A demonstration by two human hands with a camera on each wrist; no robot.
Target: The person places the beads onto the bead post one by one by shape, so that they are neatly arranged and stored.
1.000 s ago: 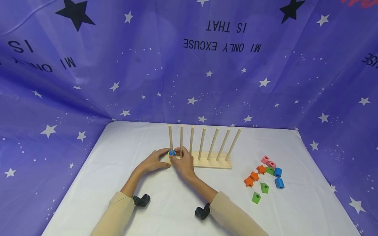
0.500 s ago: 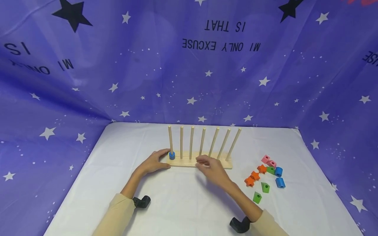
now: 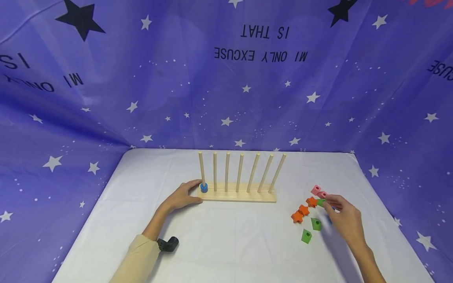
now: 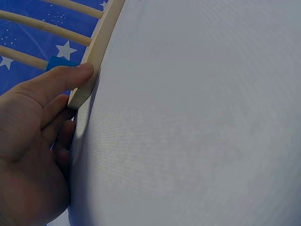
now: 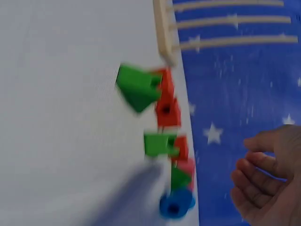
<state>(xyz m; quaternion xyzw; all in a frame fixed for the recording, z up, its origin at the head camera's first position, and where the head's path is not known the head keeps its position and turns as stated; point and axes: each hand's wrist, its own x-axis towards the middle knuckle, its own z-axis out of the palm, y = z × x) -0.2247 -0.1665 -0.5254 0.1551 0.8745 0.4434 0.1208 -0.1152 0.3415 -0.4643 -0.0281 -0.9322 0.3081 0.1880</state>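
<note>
My left hand (image 3: 181,196) grips the left end of a wooden peg board (image 3: 237,197), thumb at its front edge. In the left wrist view, the thumb lies on the board and the other fingers curl near its end. Low on the leftmost peg sits a blue bead (image 3: 204,188). My right hand (image 3: 347,221) hovers over the loose beads at the right with fingers loosely bent, holding nothing. Below it are blue beads (image 5: 165,208), mostly covered by the hand in the head view. Close by lie green beads (image 3: 316,224), orange star beads (image 3: 303,210) and pink beads (image 3: 315,190).
Several upright pegs (image 3: 239,173) rise from the board. A white cloth (image 3: 240,243) covers the table, and a purple star-printed curtain (image 3: 226,102) hangs behind and at both sides. A black wrist device (image 3: 168,244) juts from the left sleeve.
My right hand let go of the blue bead on the leftmost peg and swept right to the loose beads. The bead dropped lower on its peg. My left hand stays at the board's end.
</note>
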